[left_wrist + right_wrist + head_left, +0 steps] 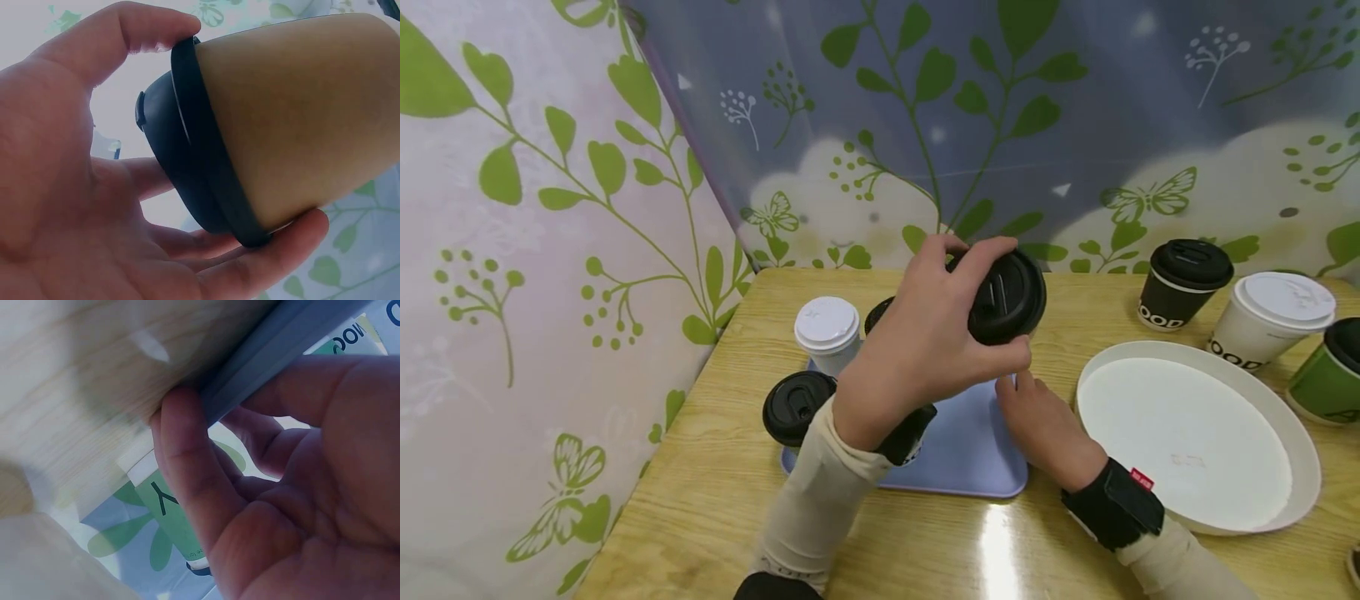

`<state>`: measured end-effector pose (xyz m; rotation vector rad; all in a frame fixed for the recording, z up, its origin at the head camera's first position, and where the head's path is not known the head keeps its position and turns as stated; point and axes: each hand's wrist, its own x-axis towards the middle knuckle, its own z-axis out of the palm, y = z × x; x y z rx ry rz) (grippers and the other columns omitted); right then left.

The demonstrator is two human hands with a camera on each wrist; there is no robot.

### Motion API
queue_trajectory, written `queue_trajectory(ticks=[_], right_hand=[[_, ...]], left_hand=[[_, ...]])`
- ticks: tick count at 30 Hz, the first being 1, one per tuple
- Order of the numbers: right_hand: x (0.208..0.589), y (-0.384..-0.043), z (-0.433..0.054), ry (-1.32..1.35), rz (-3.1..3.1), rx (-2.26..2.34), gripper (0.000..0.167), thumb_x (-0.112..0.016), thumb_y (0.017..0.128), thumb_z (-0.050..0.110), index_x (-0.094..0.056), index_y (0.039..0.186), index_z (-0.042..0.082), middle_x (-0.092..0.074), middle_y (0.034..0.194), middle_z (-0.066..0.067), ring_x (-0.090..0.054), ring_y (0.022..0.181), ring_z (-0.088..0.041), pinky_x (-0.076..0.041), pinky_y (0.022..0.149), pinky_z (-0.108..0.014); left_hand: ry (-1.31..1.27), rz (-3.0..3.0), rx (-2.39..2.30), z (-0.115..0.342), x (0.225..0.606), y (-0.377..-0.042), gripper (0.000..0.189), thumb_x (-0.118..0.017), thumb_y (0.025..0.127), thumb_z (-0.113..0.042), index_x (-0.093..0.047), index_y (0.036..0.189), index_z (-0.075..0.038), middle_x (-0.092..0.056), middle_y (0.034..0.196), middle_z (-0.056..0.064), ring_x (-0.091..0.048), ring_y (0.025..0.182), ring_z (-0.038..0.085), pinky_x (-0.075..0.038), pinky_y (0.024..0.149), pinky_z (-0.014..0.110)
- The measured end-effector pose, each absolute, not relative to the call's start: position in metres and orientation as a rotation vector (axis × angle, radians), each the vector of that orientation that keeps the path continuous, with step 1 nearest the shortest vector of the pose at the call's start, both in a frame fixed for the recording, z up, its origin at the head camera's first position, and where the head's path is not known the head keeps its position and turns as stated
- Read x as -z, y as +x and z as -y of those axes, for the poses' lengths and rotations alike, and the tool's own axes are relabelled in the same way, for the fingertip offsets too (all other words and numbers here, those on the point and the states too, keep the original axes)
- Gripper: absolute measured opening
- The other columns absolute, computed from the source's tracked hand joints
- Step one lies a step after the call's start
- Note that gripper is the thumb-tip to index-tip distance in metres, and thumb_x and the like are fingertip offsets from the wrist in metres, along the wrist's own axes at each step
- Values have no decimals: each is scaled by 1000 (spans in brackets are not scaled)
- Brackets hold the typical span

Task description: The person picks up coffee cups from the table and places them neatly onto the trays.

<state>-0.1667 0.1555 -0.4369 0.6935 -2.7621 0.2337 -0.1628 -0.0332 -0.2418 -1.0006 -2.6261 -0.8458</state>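
My left hand [925,333] grips a takeaway coffee cup [300,119] by its black lid [1011,296], holding it over the far right part of a blue tray [962,442]. In the left wrist view the cup's body is plain tan and tipped on its side, with thumb and fingers spread around the lid's rim. My right hand [1048,429] pinches the tray's right edge [250,369]. A white-lidded cup [827,333] and a black-lidded cup [797,408] stand at the tray's left side. Another black lid [877,315] is partly hidden behind my left hand.
A round white tray [1195,450] lies right of the blue one. Beyond it stand a black cup [1176,300], a white cup [1262,329] and a green cup [1326,383]. Patterned cloth [865,125] borders the wooden table [700,517] at the back and left.
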Motion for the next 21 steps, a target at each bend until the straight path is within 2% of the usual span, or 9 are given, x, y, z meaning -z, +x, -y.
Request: queue_trajectory(ticks=[3, 4, 10, 21], right_hand=[[440, -166, -157, 713, 2687, -260, 48, -59, 94, -12, -39, 137, -12, -45, 126, -35, -57, 67, -37, -52, 63, -48], [441, -166, -158, 720, 2665, -269, 51, -59, 93, -13, -37, 140, -12, -44, 127, -35, -57, 67, -38, -52, 64, -49], [440, -165, -157, 697, 2668, -269, 44, -60, 94, -12, -46, 135, -14, -52, 111, -32, -59, 70, -39, -53, 65, -51], [439, -165, -156, 661, 2728, -266, 43, -59, 94, -12, -44, 134, -13, -45, 108, -27, -55, 64, -39, -51, 59, -50]], left_hand=[[-979, 2672, 869, 31, 249, -162, 79, -77, 86, -36, -44, 156, -22, -39, 146, 19, -47, 128, 28, -50, 96, 42], [-971, 2683, 877, 30, 252, -162, 79, -77, 86, -36, -44, 157, -22, -39, 148, 18, -46, 129, 29, -50, 96, 43], [-897, 2728, 879, 25, 266, -165, 80, -77, 86, -38, -44, 157, -25, -41, 145, 17, -47, 124, 28, -51, 93, 43], [-810, 2840, 826, 17, 278, -173, 79, -76, 87, -40, -43, 158, -26, -38, 148, 19, -48, 125, 31, -52, 85, 45]])
